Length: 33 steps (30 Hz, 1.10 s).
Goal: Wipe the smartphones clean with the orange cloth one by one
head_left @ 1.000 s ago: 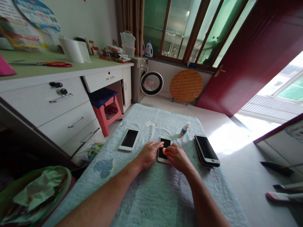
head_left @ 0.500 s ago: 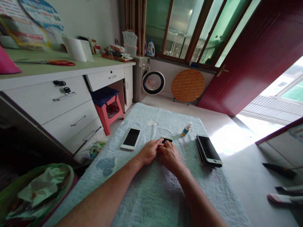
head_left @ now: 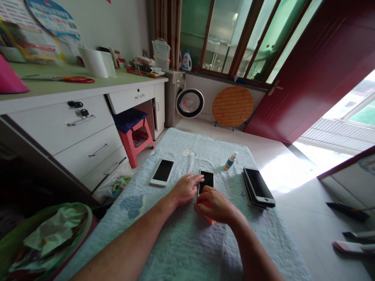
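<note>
A white phone with a dark screen [head_left: 207,178] lies in the middle of a pale blue quilted cloth [head_left: 187,242]. My left hand [head_left: 184,189] rests flat against the phone's left edge, fingers stretched out. My right hand [head_left: 213,205] is closed over the phone's near end and presses a small orange thing [head_left: 209,221] down onto the cloth; only its corner shows.
Another white phone [head_left: 162,171] lies to the left and a stack of dark phones [head_left: 258,186] to the right. A small spray bottle [head_left: 230,160] lies behind. A white desk with drawers [head_left: 73,128], a red stool [head_left: 131,130] and a green-lined bin [head_left: 43,238] stand at left.
My right hand has slid back toward me along the phone, uncovering most of its screen. The left hand has stayed at the phone's left edge.
</note>
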Tool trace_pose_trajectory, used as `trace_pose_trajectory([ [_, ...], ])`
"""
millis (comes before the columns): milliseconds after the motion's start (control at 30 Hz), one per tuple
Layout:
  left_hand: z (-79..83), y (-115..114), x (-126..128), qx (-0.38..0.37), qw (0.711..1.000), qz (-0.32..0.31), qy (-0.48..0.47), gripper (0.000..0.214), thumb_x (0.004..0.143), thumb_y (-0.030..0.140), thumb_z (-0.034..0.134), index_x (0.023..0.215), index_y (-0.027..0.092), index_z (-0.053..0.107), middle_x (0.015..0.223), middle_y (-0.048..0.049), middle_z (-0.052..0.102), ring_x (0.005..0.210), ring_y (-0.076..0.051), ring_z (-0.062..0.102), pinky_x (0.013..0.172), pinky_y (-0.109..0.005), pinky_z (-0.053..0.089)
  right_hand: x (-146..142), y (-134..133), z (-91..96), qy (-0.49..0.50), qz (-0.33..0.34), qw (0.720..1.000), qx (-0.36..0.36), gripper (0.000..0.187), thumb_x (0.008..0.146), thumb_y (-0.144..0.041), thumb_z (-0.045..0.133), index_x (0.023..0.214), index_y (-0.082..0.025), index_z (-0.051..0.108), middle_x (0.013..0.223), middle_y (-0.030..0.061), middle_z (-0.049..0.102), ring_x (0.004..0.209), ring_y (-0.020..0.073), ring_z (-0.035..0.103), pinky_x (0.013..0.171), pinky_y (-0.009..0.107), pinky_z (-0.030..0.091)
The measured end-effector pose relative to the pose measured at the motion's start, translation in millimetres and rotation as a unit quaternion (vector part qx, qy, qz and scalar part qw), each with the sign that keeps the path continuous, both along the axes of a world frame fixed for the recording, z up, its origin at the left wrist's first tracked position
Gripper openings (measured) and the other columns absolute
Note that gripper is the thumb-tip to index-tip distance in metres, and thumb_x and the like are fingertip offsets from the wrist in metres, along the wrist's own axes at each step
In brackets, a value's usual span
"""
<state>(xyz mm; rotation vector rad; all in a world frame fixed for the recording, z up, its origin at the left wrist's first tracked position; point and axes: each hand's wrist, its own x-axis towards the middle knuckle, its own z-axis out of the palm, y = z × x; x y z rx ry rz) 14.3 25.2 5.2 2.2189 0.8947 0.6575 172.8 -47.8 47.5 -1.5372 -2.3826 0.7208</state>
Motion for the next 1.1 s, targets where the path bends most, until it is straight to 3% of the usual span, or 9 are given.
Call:
trace_pose_trajectory([
  [167,3.0,-2,-2,0.024,0.999,-0.009,0.046,0.044,0.080,0.015,0.058,0.123,0.022,0.063,0.128,-0.0046,0.064,0.125,-0.024,0.050,0.111,-0.041,0.034,9,-3,10.7,0.030,-0.042,0.999,-0.012,0.012,0.078,-0.014,0.057,0.073,-0.017,0.068,0.080,0.0010,0.053,0.071,0.0100,0.049,0.066,0.021,0.038],
  [367,1.0,0,-4,0.036,0.997,-0.033,0.056,0.032,0.086,0.019,0.058,0.116,0.024,0.067,0.131,-0.0012,0.062,0.126,-0.025,0.049,0.112,-0.045,0.031,9,-2,-1.2,-0.034,-0.066,0.996,0.041,0.010,0.077,-0.014,0.059,0.085,-0.017,0.065,0.088,0.0033,0.053,0.082,0.0144,0.050,0.076,0.025,0.038],
  [567,1.7,-1,-4,0.041,0.997,-0.032,0.057,0.033,0.085,0.018,0.059,0.117,0.023,0.067,0.132,-0.0015,0.061,0.126,-0.024,0.050,0.111,-0.043,0.033,20,-3,2.4,-0.088,-0.103,0.991,0.005,0.012,0.080,-0.012,0.053,0.077,-0.017,0.063,0.080,0.0022,0.055,0.066,0.0104,0.047,0.061,0.023,0.030],
  [767,1.5,-2,-3,0.040,0.997,-0.027,0.067,0.033,0.087,0.019,0.058,0.118,0.024,0.067,0.133,-0.0016,0.060,0.126,-0.025,0.049,0.111,-0.045,0.032,16,-2,-0.2,-0.117,-0.109,0.987,0.026,0.008,0.079,-0.013,0.055,0.077,-0.017,0.062,0.081,0.0014,0.055,0.063,0.0096,0.045,0.057,0.024,0.025],
  [1100,-0.5,-2,-3,0.030,0.997,-0.033,0.056,0.034,0.092,0.029,0.054,0.125,0.028,0.061,0.134,-0.0015,0.060,0.128,-0.025,0.048,0.112,-0.046,0.030,-1,2,-8.0,-0.037,-0.090,0.994,0.054,0.007,0.085,-0.017,0.055,0.083,-0.017,0.062,0.088,0.0017,0.055,0.069,0.0097,0.049,0.061,0.022,0.031],
])
